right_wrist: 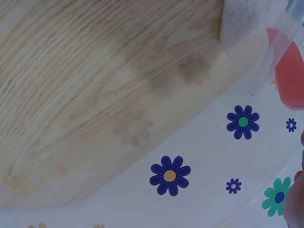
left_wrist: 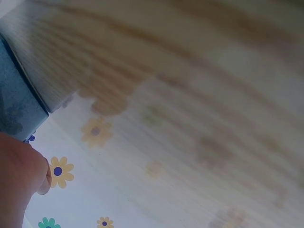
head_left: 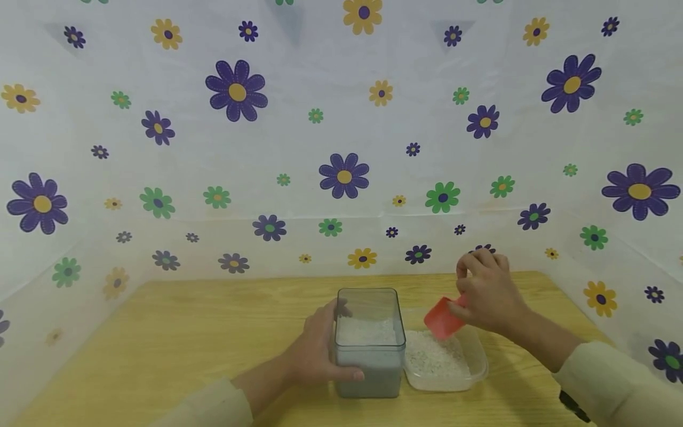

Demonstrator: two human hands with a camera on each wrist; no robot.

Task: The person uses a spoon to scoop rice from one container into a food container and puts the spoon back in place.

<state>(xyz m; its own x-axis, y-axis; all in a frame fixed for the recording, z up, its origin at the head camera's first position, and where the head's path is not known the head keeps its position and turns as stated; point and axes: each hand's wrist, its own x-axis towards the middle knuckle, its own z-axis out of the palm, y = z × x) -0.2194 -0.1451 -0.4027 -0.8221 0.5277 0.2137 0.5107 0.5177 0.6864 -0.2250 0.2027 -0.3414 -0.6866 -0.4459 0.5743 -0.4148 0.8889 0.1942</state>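
Observation:
A tall clear grey-tinted container (head_left: 369,370), holding white grains, stands upright on the table. My left hand (head_left: 318,350) grips its left side, thumb across the front and fingers behind the wall. Just right of it sits a shallow clear plastic tub (head_left: 475,373) with whitish grains in it. Above that tub my right hand (head_left: 488,293) pinches a red scoop (head_left: 444,319) by its handle, the scoop tilted down to the left. Part of the red scoop (right_wrist: 290,78) shows at the right edge of the right wrist view. What the scoop contains is hidden.
The wood-grain table (head_left: 213,332) reaches back to a white curtain (head_left: 299,136) printed with purple, yellow and green flowers. This curtain encloses the table at the back and on both sides. A small dark object (head_left: 573,408) shows under the right sleeve.

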